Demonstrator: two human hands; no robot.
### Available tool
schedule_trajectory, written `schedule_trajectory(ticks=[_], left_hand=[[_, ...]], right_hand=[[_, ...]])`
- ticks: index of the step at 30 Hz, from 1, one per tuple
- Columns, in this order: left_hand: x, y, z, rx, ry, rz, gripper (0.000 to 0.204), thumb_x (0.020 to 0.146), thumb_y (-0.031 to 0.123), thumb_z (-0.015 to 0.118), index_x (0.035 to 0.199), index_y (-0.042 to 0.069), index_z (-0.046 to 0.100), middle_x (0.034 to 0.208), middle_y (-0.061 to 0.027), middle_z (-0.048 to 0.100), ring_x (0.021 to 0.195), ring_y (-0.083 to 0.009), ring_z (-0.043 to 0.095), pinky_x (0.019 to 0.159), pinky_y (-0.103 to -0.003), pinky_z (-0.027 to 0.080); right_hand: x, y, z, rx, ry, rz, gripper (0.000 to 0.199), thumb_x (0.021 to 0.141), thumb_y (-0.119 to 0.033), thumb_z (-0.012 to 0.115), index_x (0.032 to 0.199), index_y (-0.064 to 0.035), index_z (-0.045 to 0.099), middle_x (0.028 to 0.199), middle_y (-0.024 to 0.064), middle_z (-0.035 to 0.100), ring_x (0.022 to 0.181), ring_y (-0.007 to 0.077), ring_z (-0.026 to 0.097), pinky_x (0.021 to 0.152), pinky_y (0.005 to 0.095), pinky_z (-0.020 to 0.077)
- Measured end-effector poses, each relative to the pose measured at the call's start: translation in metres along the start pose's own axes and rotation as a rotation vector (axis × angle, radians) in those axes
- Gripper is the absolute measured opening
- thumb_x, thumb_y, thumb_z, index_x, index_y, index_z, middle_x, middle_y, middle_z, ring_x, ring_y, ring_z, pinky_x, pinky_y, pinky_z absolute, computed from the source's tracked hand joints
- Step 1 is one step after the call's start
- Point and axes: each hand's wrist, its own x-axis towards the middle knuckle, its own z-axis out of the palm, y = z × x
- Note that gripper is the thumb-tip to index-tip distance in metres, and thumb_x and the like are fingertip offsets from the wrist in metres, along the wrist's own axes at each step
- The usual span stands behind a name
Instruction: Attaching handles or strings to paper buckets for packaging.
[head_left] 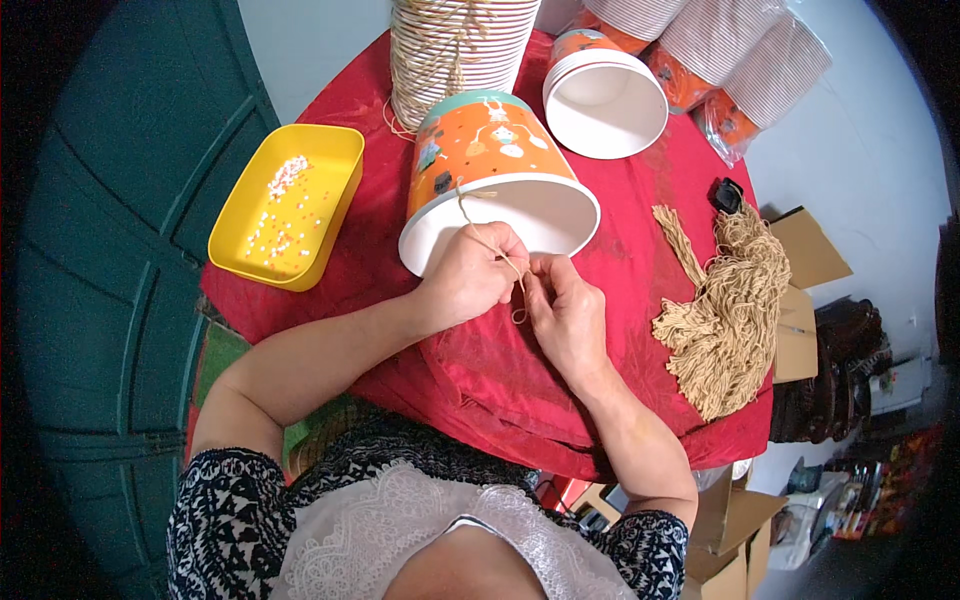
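Note:
An orange paper bucket [490, 145] with cartoon pictures lies on its side, its white mouth toward me. Tan string [464, 207] is fastened near its rim and runs down to my fingers. My left hand [470, 275] pinches this string in front of the bucket's mouth. Close beside it, my right hand [567, 315] is closed on the string's lower part, thumb and fingertips pressed together. A small loop of string hangs between the hands. The fingers partly hide where the string passes through them.
At the left, a yellow tub [345, 180] holds small white and orange beads [290, 178]. A bundle of tan strings [735, 310] lies at the right on the red tablecloth [630, 350]. Behind stand a tall bucket stack [465, 50], nested buckets [607, 100] and plastic-wrapped stacks [725, 45].

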Motion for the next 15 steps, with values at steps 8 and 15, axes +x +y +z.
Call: schedule_trajectory(ticks=[8,15], left_hand=[[-0.0004,-0.0021,-0.0002,0.069,0.018,0.019,0.011,0.099,0.009,0.053,0.092,0.003,0.058,0.062,-0.0012,0.055,0.046,-0.0053,0.046,0.04,-0.02,0.037],[0.0002,-0.0012,-0.0011,0.094,0.015,0.012,0.012,0.1,0.011,0.052,0.095,0.003,0.059,0.067,-0.0015,0.056,0.05,-0.0064,0.049,0.043,-0.021,0.04]], right_hand=[[0.0014,0.0014,0.0008,-0.006,0.004,0.005,0.006,0.089,-0.008,0.066,0.09,-0.0026,0.063,0.065,0.0189,0.064,0.059,0.0321,0.068,0.049,0.0401,0.0522],[0.0009,0.0042,0.0013,0.009,0.015,0.008,0.006,0.089,-0.006,0.066,0.09,-0.0015,0.062,0.067,0.0185,0.065,0.059,0.0293,0.069,0.05,0.0384,0.0528]])
